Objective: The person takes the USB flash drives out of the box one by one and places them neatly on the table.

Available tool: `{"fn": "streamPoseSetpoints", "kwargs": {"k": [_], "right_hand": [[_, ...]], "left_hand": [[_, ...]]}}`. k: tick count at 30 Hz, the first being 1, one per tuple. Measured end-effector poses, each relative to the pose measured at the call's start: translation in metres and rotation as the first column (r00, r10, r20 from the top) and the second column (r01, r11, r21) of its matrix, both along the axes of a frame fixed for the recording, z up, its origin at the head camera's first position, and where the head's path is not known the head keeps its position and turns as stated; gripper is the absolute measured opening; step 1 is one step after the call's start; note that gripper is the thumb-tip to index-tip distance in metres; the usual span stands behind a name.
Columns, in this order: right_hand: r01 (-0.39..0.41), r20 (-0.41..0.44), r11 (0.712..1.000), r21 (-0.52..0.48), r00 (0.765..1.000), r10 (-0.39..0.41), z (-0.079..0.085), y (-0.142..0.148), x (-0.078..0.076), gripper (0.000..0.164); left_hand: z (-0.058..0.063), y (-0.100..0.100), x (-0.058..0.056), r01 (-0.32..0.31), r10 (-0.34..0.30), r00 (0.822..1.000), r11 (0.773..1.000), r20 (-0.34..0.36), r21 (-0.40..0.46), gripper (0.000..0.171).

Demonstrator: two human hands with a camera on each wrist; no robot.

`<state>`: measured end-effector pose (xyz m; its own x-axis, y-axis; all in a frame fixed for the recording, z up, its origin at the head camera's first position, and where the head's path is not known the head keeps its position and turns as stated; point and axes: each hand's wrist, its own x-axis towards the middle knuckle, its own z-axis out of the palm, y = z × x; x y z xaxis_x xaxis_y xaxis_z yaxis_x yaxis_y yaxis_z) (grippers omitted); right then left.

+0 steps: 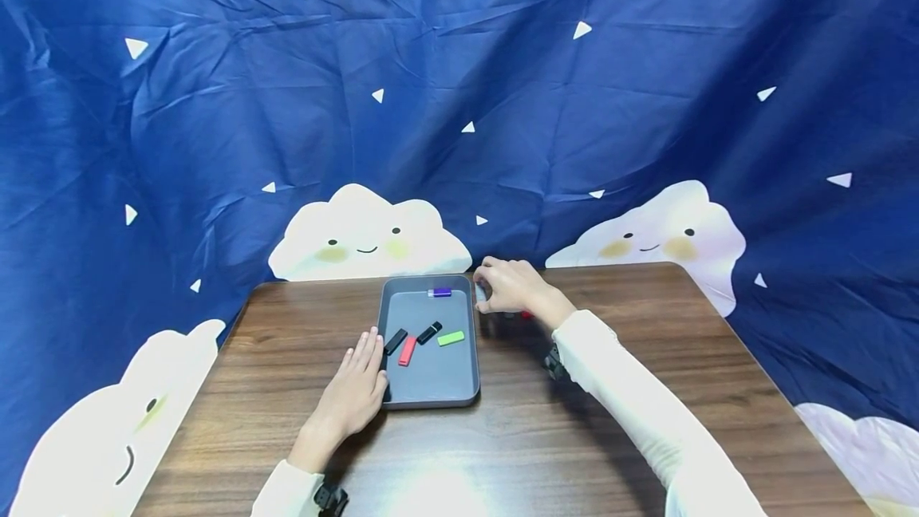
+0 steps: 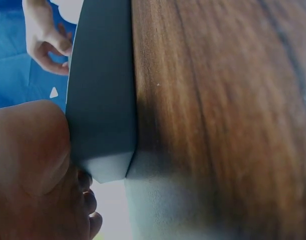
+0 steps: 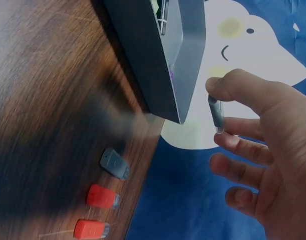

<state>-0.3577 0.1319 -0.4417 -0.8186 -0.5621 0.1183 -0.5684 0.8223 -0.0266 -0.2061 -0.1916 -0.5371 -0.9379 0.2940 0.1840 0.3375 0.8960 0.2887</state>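
Observation:
A grey rectangular tray (image 1: 431, 387) holds several USB flash drives: a purple one (image 1: 441, 292), a green one (image 1: 451, 338), a red one (image 1: 407, 351) and two black ones. My left hand (image 1: 350, 391) lies with straight fingers against the tray's left wall; part of it hides the rim there. Just beyond the tray's far right corner, my right hand (image 1: 514, 286) pinches a grey USB flash drive (image 3: 216, 112) between thumb and fingertips. It is held in the air beside the rim, as the right wrist view shows.
On the wooden table (image 1: 287, 357), right of the tray, lie a dark grey USB flash drive (image 3: 114, 163) and two red ones, the nearer red drive (image 3: 102, 196) beside the grey. A blue cloth (image 1: 459, 102) with white clouds hangs behind the table's far edge.

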Motion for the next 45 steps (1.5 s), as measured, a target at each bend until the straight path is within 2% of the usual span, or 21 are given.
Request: {"fn": "streamPoseSetpoints", "kwargs": {"k": [5, 9, 20, 34, 45], "right_hand": [[-0.002, -0.013, 1.000, -0.004, 1.000, 0.002, 0.000, 0.007, 0.001, 0.052], [-0.005, -0.021, 1.000, -0.017, 1.000, 0.005, 0.000, 0.012, 0.002, 0.052], [0.018, -0.013, 0.999, -0.029, 1.000, -0.019, 0.001, 0.028, 0.005, 0.051], [0.051, -0.017, 0.993, -0.105, 0.998, -0.053, 0.008, 0.054, 0.013, 0.048], [0.080, -0.021, 0.992, -0.096, 0.996, -0.082, 0.008, 0.077, 0.017, 0.051]], "left_hand": [[0.002, 0.002, 0.001, -0.022, 0.024, 0.999, 0.999, 0.035, -0.039, 0.060], [0.003, 0.002, 0.001, -0.024, 0.026, 0.998, 0.999, 0.049, -0.036, 0.060], [0.001, 0.000, 0.000, -0.013, 0.013, 1.000, 1.000, 0.013, 0.006, 0.059], [0.007, -0.001, -0.002, -0.008, 0.009, 0.999, 1.000, 0.049, -0.016, 0.059], [0.004, -0.002, -0.003, 0.017, -0.018, 0.999, 1.000, 0.052, 0.011, 0.059]]}}
